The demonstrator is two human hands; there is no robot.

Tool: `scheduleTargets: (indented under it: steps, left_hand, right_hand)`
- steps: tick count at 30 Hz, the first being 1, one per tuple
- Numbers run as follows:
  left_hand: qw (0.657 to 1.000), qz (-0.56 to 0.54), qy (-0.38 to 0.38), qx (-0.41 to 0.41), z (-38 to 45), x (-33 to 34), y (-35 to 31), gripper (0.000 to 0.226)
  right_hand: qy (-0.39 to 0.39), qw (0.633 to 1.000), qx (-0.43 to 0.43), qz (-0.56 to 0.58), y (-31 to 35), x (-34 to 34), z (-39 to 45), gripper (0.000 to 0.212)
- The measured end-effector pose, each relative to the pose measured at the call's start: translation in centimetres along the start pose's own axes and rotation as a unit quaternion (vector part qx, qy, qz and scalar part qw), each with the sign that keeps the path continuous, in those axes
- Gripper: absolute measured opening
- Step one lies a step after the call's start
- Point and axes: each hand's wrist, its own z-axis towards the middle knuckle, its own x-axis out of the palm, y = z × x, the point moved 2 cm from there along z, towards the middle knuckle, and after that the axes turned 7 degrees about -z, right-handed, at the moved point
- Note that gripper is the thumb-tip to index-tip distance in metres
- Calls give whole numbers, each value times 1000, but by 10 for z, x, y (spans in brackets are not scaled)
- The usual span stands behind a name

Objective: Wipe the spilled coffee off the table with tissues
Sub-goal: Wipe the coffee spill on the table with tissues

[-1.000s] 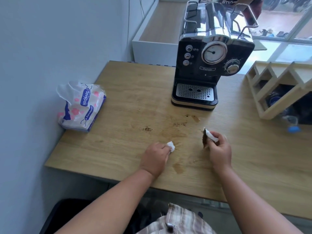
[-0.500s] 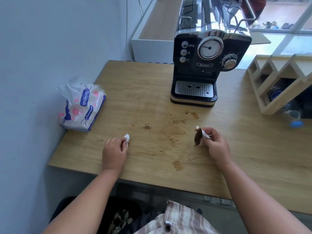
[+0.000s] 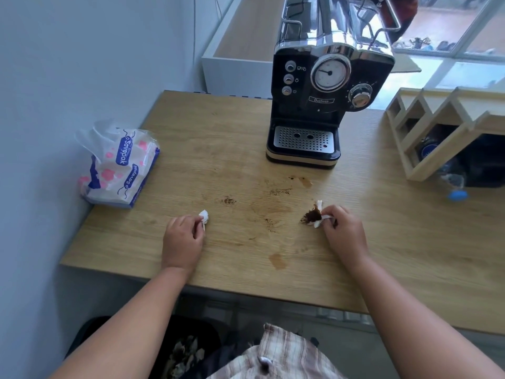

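Two hands I watch: left hand [image 3: 182,240] clenches a small white tissue wad [image 3: 204,215]; right hand [image 3: 345,233] pinches a coffee-browned tissue [image 3: 314,214] above the stained light wooden table [image 3: 237,149].

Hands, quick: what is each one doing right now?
Left hand: closed on a small white tissue.
Right hand: closed on a coffee-stained tissue.

Black-and-chrome coffee machine [image 3: 325,86]; pink-flowered white tissue pack [image 3: 120,165]; brown-stained tissue [image 3: 314,214].
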Motion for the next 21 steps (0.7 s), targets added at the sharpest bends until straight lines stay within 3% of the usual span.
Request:
scheduleTargets:
  steps: [6,10,13,17,21]
  left_hand:
    - [1000,0,4,7,0,0,-1,13]
    - [1000,0,2,10,-1,-2,-3,13]
    - [1000,1,0,10,0,-2,-3,13]
    - [1000,3,-4,13,0,-1,-3,13]
    - [1000,0,-4,15,-1,-1,-4,14]
  right_hand:
    - [9,976,-153,-152,10,0,-1,18]
    - [39,962,-212,-165,11,0,-2,20]
    - [47,974,-181,-127,13,-3,-2,13]
    - [71,995,-42,-52,14,-1,4,7]
    - [42,998,-14,-45,9,5,-1,12]
